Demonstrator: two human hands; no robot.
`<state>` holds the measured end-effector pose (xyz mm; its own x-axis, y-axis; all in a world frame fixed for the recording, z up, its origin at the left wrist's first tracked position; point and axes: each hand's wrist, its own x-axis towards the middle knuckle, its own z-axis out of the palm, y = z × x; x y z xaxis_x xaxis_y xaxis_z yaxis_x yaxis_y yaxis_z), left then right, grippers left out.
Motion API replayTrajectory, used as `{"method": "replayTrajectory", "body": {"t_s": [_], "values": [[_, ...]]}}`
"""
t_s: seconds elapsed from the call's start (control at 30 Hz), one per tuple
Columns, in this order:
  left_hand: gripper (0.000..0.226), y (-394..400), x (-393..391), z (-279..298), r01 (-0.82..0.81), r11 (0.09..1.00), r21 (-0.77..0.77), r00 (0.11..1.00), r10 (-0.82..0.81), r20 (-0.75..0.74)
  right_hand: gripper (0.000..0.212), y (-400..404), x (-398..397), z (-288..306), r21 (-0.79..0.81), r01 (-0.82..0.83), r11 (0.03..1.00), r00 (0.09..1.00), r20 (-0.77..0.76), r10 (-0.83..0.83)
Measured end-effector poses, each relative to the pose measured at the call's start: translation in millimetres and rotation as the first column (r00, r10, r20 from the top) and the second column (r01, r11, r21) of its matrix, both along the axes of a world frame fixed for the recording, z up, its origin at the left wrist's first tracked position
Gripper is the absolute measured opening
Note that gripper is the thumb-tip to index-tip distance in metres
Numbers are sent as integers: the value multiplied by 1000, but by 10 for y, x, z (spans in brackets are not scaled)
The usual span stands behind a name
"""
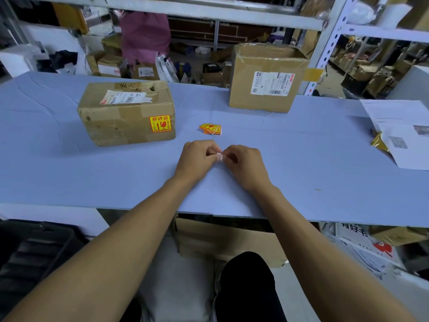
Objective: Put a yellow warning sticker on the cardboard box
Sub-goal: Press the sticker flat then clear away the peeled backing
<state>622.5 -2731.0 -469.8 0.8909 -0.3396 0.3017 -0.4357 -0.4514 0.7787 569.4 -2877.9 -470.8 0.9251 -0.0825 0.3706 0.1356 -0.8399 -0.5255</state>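
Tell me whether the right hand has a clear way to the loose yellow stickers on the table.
Probably yes: the stickers lie just beyond the right hand with bare table between, but both hands pinch a small pale piece.

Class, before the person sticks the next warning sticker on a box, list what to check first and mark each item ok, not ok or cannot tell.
1. Sticker in hand: left hand and right hand pinch a small pale piece together; whether it is a sticker, cannot tell.
2. Backing peeled off: cannot tell.
3. Spare stickers on the table, near the hands: ok.
4. Left box already bears a yellow sticker: ok, done.
5. Right box front shows only a white label, no yellow sticker: not ok.
6. Right box stands at the table's far side; reach: cannot tell.
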Motion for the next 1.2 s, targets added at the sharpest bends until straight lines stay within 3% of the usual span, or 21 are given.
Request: {"method": "replayTrajectory", "body": {"t_s": [0.1,0.3,0.5,0.67,0.77,0.87,1.0,1.2], "values": [[6,-11,45,-10,-34,999,31,999,33,27,5,-2,-17,-6,72,-63,995,998,-8,63],[7,5,90,-49,54,991,122,998,-58,28,5,3,15,13,73,-55,996,999,4,54],[13,26,89,-8,129,989,71,992,-127,-22,13,-26,14,38,160,42,986,999,2,-43],[4,31,94,-8,74,997,-33,994,-76,-81,13,-58,-41,25,260,-63,964,997,-23,72],[13,5,94,12,108,994,3,990,-107,-92,14,-35,-35,11,303,-132,944,989,-20,145],[23,27,112,35,171,985,23,977,-166,-131,12,-6,-7,22,334,-90,938,992,-59,116],[24,64,152,97,242,969,-60,942,-249,-223,8,-20,44,66,304,-50,951,994,-75,76],[11,13,172,90,166,979,-123,946,-193,-262,7,-48,83,18,243,-27,970,998,-51,41]]}}
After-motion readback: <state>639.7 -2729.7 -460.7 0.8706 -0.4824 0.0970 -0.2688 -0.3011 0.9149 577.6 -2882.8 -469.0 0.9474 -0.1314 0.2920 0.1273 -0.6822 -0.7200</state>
